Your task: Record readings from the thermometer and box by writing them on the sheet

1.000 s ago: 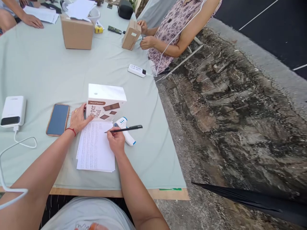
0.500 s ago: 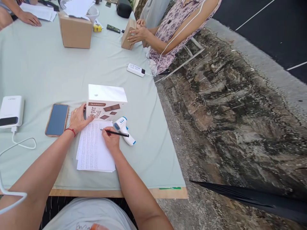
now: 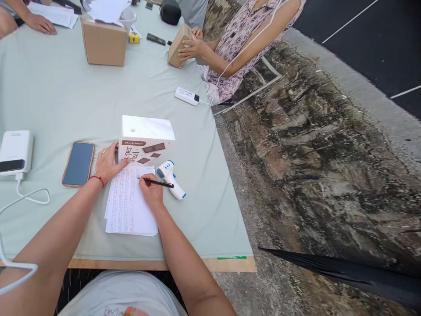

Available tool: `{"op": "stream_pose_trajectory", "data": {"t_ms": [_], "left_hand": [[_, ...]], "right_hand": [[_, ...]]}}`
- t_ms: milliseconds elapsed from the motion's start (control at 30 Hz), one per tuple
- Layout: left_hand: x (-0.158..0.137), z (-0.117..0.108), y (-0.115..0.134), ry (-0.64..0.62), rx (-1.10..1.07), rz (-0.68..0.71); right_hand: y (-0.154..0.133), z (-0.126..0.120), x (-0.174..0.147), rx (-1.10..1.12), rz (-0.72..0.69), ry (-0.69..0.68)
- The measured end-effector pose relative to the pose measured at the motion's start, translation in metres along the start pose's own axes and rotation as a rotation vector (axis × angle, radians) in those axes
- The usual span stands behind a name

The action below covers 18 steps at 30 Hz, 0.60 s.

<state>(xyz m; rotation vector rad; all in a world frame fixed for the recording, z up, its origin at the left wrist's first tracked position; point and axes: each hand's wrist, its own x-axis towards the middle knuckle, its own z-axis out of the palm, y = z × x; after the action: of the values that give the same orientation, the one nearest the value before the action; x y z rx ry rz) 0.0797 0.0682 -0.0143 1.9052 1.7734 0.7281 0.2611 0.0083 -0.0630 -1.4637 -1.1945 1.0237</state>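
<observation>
A black pen [image 3: 161, 181] is pinched in my right hand [image 3: 150, 191], its tip on the upper part of a written sheet of paper [image 3: 126, 210] that lies on a small stack. Behind the paper stands a white and brown NutriMotion box [image 3: 148, 151]. My left hand [image 3: 108, 163] grips the box's lower left corner, thumb on the front face and the other fingers partly hidden at its side. Just right of my right hand lies a white and blue infrared thermometer [image 3: 171, 179]. A smartphone [image 3: 78, 163] rests left of my left hand.
A white power bank [image 3: 16, 151] with a cable lies at the left. Farther back are a cardboard box [image 3: 103, 44], a yellow tape measure [image 3: 134, 37] and a white device [image 3: 186, 95]. Another person's hands hold a small carton [image 3: 179, 46]; another hand [image 3: 41, 24] rests at the far left.
My right hand and the pen have shifted very slightly left along the paper. My left hand stays on the box. The other person's carton has tilted a little.
</observation>
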Motion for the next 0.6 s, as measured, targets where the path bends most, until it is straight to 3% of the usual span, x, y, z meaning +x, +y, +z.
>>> {"op": "stream_pose_trajectory", "data": {"t_ms": [600], "left_hand": [[0.0006,0.0003,0.0005,0.011,-0.007,0.002]], "right_hand": [[-0.0039,0.0006,-0.0001,0.005,-0.010,0.021]]}}
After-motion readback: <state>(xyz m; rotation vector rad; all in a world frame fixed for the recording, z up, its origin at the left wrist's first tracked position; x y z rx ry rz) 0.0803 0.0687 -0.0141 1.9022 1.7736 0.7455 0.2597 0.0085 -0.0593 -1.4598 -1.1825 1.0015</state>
